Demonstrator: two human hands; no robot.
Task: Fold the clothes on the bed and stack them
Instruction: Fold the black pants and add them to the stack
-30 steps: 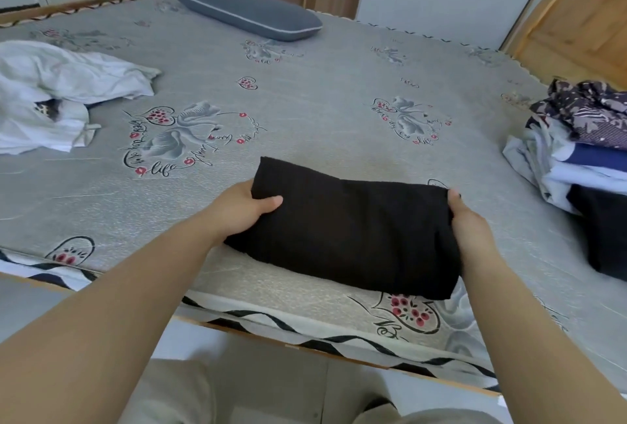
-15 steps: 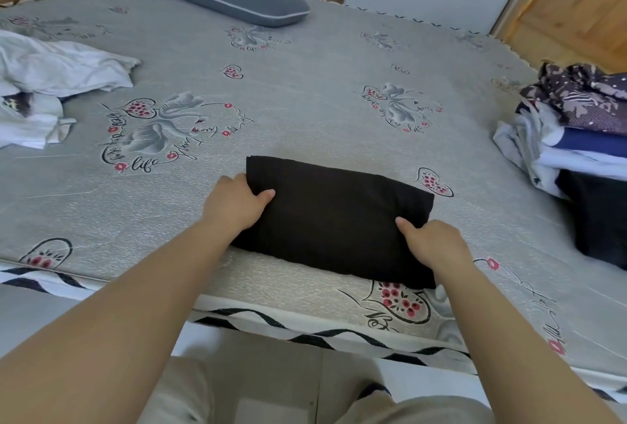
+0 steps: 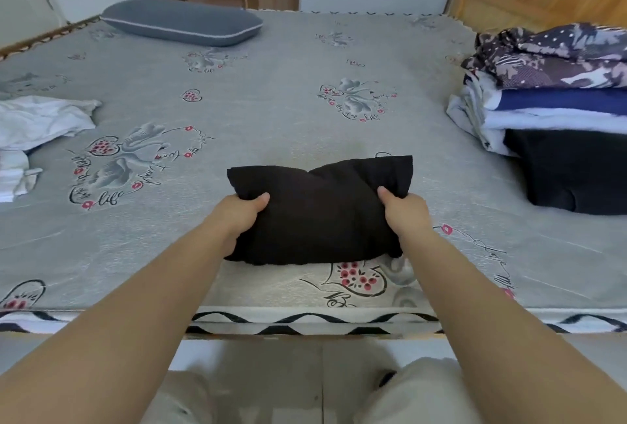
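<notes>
A folded black garment (image 3: pixel 320 210) sits near the front edge of the bed (image 3: pixel 271 101), roughly in the middle of its width. Both hands are clamped on it, one at each end. The left hand (image 3: pixel 237 216) grips the left end, thumb lying on top of the cloth and the fingers tucked out of sight underneath. The right hand (image 3: pixel 405 211) does the same on the right end, thumb up on the cloth, fingers hidden below. The bundle is bunched between them: its far edge rises in two humps with a dip in the middle, and its near edge rests on the grey printed bed cover.

At the right edge of the bed stands a stack of folded clothes (image 3: pixel 549 111), well apart from the black bundle. A dark patterned piece lies on top, then blue and white layers, with a black piece at the bottom front.

On the left side of the bed lies a rumpled heap of white clothes (image 3: pixel 37 125), unfolded and partly cut off by the edge of view. A grey pillow (image 3: pixel 181 21) lies at the far left end of the bed, near the wall. Beyond it are white cabinet fronts and wooden posts.
</notes>
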